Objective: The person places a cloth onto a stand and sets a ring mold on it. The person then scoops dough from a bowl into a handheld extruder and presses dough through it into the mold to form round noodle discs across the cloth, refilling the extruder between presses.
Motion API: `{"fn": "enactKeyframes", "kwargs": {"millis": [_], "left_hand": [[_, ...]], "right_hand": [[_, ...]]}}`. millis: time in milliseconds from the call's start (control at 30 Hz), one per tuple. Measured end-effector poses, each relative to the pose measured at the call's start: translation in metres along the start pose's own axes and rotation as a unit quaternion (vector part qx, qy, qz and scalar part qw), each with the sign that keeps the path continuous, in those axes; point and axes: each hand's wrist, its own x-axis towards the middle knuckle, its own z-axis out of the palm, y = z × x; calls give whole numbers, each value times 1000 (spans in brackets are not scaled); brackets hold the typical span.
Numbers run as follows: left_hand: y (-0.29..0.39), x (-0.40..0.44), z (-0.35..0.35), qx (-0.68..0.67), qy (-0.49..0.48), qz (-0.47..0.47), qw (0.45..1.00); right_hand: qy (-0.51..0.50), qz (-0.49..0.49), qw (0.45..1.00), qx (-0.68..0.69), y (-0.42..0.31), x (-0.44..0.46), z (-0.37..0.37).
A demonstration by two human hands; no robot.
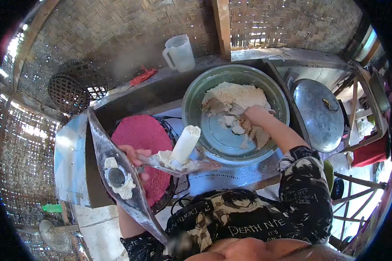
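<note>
— Right fingers (248,116): how are they set?
— Partly curled into the crumbly mixture (237,93) inside the basin (194,104); whether any is gripped cannot be told. Gathering is apparently in hand.
— And the left fingers (134,153)?
— Closed around a wooden bar (204,166); for any scoop, tighter right fingers would presumably be called for.

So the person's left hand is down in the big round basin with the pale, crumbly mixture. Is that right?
Not quite: the head view shows the right hand down in the big round basin with the pale, crumbly mixture.
</note>
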Motion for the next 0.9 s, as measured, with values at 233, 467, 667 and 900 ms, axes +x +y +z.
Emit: {"fn": "enactKeyframes", "kwargs": {"millis": [233, 467, 667, 900], "left_hand": [[12, -16, -9, -75, 40, -51, 995], [10, -16, -1, -99, 33, -75, 992], [3, -9, 1, -75, 16, -89, 993], [-10, -3, -1, -74, -27, -70, 994]], "right_hand": [[-272, -45, 955, -110, -3, -54, -54], [-205, 2, 967, -153, 19, -90, -102], [-73, 18, 985, -156, 18, -93, -106], [-173, -54, 978, -99, -1, -89, -26]]}}
